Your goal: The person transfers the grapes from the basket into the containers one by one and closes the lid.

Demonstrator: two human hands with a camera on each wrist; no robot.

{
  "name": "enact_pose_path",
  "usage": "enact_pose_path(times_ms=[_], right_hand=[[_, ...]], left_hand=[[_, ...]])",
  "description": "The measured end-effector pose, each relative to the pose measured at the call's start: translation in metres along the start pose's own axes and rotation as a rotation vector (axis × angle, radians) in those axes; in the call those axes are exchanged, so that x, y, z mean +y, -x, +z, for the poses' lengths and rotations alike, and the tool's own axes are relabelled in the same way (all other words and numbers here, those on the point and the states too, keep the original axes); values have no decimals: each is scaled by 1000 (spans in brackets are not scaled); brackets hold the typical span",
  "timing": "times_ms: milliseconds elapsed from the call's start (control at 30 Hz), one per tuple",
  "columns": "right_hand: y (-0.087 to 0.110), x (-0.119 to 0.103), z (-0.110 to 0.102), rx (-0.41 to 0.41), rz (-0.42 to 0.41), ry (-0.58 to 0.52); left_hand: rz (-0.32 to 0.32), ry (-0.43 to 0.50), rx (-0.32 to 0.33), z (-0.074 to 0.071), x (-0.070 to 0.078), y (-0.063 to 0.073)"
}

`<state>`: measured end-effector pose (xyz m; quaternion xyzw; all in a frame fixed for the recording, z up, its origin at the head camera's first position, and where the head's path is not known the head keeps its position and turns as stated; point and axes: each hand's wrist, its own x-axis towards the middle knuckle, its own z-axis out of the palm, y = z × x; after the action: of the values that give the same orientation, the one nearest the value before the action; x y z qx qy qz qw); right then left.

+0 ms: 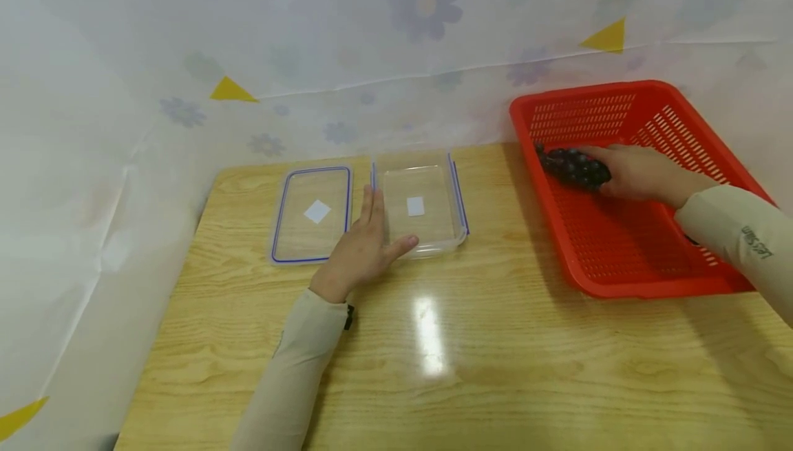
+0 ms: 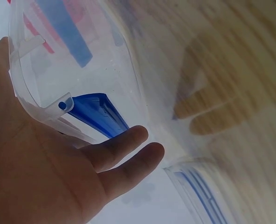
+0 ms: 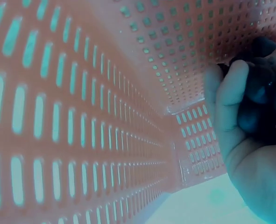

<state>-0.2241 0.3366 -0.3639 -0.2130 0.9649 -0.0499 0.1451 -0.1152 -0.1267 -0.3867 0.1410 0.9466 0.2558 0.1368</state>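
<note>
Inside the red basket (image 1: 644,251), my right hand (image 1: 641,172) grips a bunch of dark grapes (image 1: 573,167). The right wrist view shows its fingers curled around the grapes (image 3: 257,100), close to the perforated basket wall (image 3: 81,121). My left hand (image 1: 362,248) rests at the left side of a clear plastic container (image 1: 427,231), fingers straight along the wall and thumb over the near rim. In the left wrist view, a blue clip (image 2: 98,114) on the container shows beside the fingers (image 2: 133,170).
A clear lid with a blue seal (image 1: 291,231) lies on the wooden table (image 1: 396,382) left of the container. White patterned sheeting (image 1: 347,38) rises behind and at the left of the table. Yellow triangles (image 1: 232,90) are stuck to it.
</note>
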Motion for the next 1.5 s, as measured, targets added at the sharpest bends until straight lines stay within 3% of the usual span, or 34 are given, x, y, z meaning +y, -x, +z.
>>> enact_pose_path(times_ms=[333, 667, 900, 1500], right_hand=[[4, -6, -13, -21, -8, 4], [17, -21, -48, 46, -39, -10], [26, -24, -70, 30, 30, -2], [34, -47, -103, 222, -43, 4]], left_hand=[[2, 1, -2, 0, -1, 1], [1, -7, 2, -1, 0, -1], [-4, -18, 0, -1, -1, -4], [-2, 10, -5, -2, 1, -4]])
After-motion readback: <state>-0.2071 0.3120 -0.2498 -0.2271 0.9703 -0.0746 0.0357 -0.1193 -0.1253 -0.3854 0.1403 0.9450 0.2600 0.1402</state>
